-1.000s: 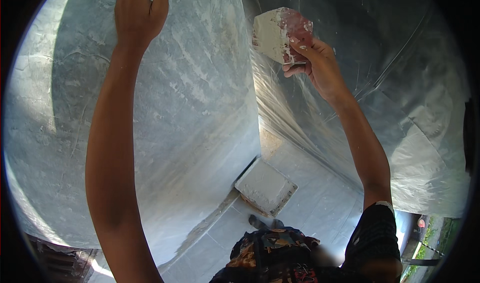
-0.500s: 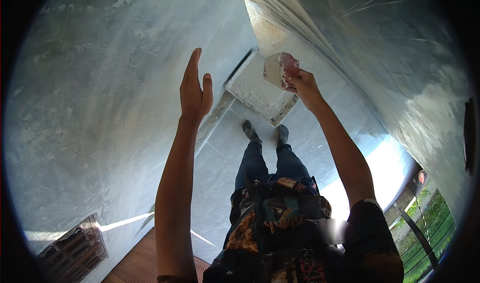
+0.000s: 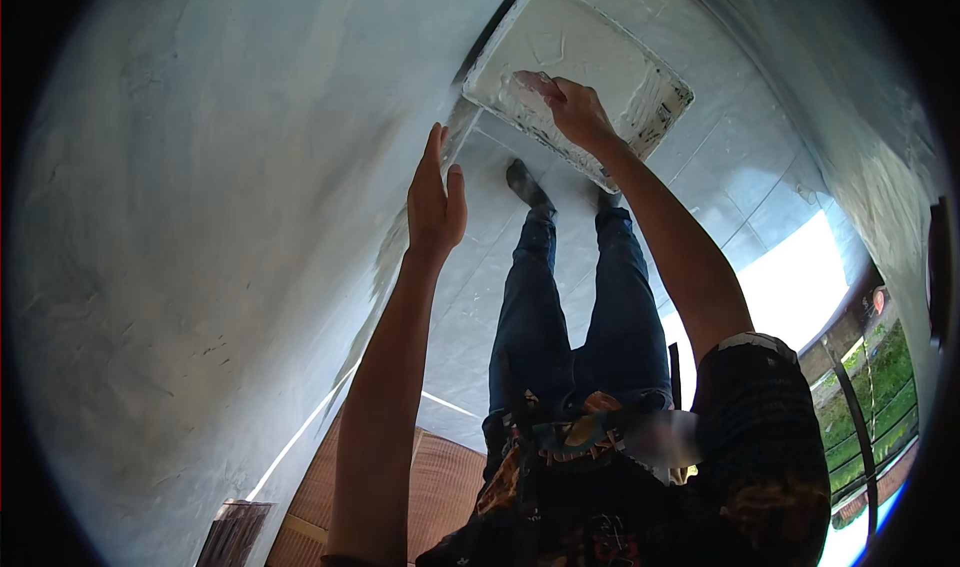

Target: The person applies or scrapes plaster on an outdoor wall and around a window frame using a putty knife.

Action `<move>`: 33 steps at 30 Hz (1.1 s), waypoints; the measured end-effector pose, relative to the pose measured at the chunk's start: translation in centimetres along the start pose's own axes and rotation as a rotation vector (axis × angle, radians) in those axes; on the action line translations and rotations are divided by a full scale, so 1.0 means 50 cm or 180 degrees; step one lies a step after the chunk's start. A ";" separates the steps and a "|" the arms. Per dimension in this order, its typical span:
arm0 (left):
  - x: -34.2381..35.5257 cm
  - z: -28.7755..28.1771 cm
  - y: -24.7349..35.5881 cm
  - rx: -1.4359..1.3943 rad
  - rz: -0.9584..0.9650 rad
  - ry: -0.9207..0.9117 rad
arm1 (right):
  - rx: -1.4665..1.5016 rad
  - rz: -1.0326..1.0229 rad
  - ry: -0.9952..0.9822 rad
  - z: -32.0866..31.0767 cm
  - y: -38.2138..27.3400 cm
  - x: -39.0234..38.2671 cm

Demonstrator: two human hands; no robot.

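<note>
My right hand (image 3: 583, 117) is closed around a flat scraper (image 3: 538, 86) with a reddish grip part. The scraper is over the pale, wet-looking paste in a shallow rectangular tray (image 3: 676, 105), and its blade edge is hard to tell from the paste. Smears cover the tray's rim and right side. My left hand (image 3: 437, 207) is raised with nothing in it, fingers stretched out and together, thumb apart. It is beside the grey plastered wall (image 3: 230, 197); whether it touches the wall I cannot tell.
The tray rests on or just above a grey tiled floor (image 3: 470, 297), in front of my feet (image 3: 528, 184). Another wall rises at the right, near a bright sunlit patch (image 3: 800, 287). A brown ribbed panel (image 3: 440, 477) and a dark vent-like block (image 3: 235, 532) are at lower left.
My right hand has lowered the scraper from above the tray down to its paste. My view has shifted, the tray appearing higher and larger. My left hand stays raised and outstretched.
</note>
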State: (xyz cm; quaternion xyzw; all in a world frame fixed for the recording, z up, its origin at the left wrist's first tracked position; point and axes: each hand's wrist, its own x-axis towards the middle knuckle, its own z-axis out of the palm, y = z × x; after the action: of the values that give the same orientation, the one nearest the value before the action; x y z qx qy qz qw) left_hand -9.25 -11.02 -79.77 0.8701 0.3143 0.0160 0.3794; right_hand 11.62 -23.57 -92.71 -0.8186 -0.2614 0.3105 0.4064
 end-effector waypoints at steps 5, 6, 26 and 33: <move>-0.017 0.037 -0.067 -0.0086 -0.0029 -0.0199 | -0.0169 -0.0262 -0.0198 0.086 0.038 0.089; -0.024 0.036 -0.078 -0.0110 -0.0058 -0.0247 | -0.0160 -0.0246 -0.0228 0.101 0.040 0.092; -0.035 0.014 -0.042 -0.0141 -0.0202 -0.0130 | 0.1800 0.1557 -0.1756 -0.003 0.095 0.073; -0.051 -0.031 0.073 -0.0210 -0.0026 0.0297 | 0.4000 0.1436 -0.1584 -0.141 -0.018 -0.056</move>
State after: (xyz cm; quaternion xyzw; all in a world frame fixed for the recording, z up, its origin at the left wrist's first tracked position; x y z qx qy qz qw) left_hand -9.77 -13.31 -75.70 0.8542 0.3344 0.0653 0.3929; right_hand 14.66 -28.53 -87.76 -0.3684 0.0578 0.6567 0.6555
